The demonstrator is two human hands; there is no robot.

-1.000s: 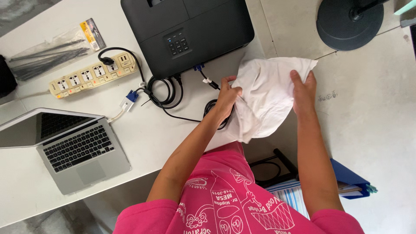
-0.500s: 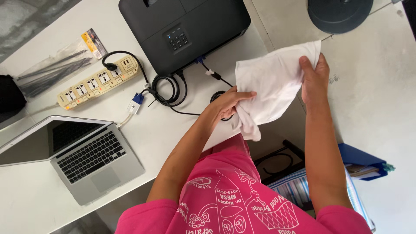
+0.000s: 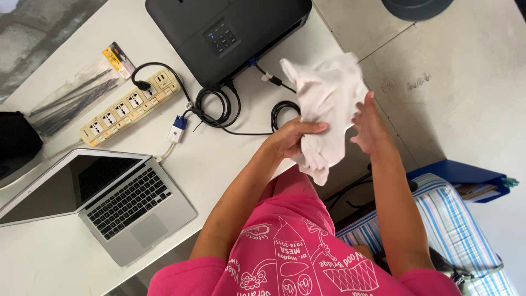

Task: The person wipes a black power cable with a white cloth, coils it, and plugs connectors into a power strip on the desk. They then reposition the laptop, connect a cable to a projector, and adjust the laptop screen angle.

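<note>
A white cloth [image 3: 327,104] hangs crumpled in the air over the right edge of the white table [image 3: 219,159]. My left hand [image 3: 292,138] grips its lower part, fingers closed around the fabric. Beside it, my right hand [image 3: 369,125] is flat with fingers spread, its palm touching the cloth's right side. Just beyond the cloth stands a black printer [image 3: 224,33] with a keypad on top. Coiled black cables [image 3: 219,107] lie on the table below the printer, close to my left hand.
An open silver laptop [image 3: 104,197] sits at the left. A cream power strip [image 3: 129,107], a blue-tipped connector [image 3: 178,126] and a bag of black cable ties [image 3: 76,93] lie behind it. A striped cushion [image 3: 455,219] and blue object [image 3: 466,175] are on the tiled floor, right.
The cloth was spread between both hands and is bunched now. My right hand has let go of its upper corner and opened flat against it; my left hand closed on the lower part.
</note>
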